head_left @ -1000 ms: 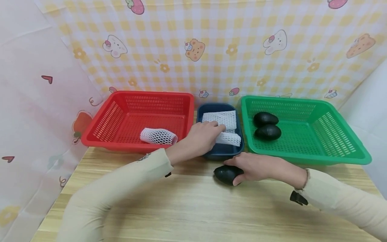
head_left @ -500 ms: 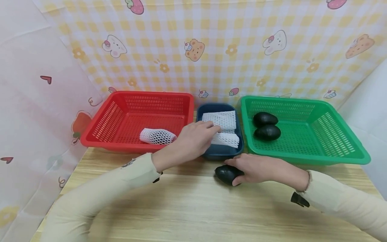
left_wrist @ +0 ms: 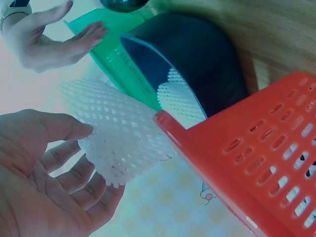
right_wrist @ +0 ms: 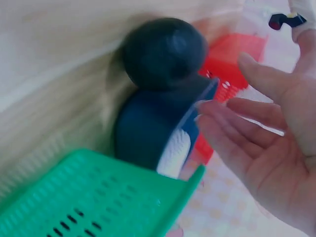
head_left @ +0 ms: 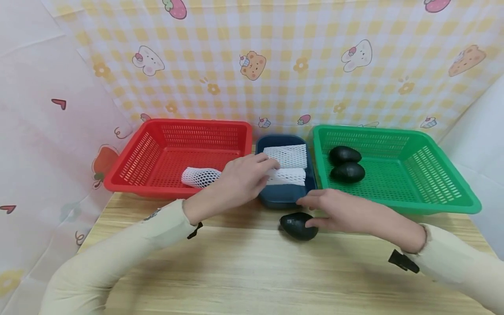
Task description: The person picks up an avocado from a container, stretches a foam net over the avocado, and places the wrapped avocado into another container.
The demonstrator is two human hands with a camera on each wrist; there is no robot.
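My left hand (head_left: 244, 177) pinches one end of a white foam net sleeve (left_wrist: 118, 128) between thumb and fingers, above the left part of the dark blue bin (head_left: 281, 199). Another flat foam net (head_left: 287, 155) lies in that bin behind it. On the table in front of the bin rests a dark avocado (head_left: 298, 226). Just above and right of it is my right hand (head_left: 346, 210), its fingers and thumb apart with nothing between them. In the right wrist view the avocado (right_wrist: 165, 53) stands clear of the right fingers.
At left a red basket (head_left: 138, 188) holds a net-wrapped item (head_left: 200, 177), partly hidden by my left hand. The green basket (head_left: 425, 208) at right has two dark avocados (head_left: 348, 172) in it. A patterned cloth (head_left: 299, 43) hangs behind.
My left hand has drawn left, pulling the foam sleeve along. My right hand has let go of the avocado and lifted slightly; the avocado stays on the table.
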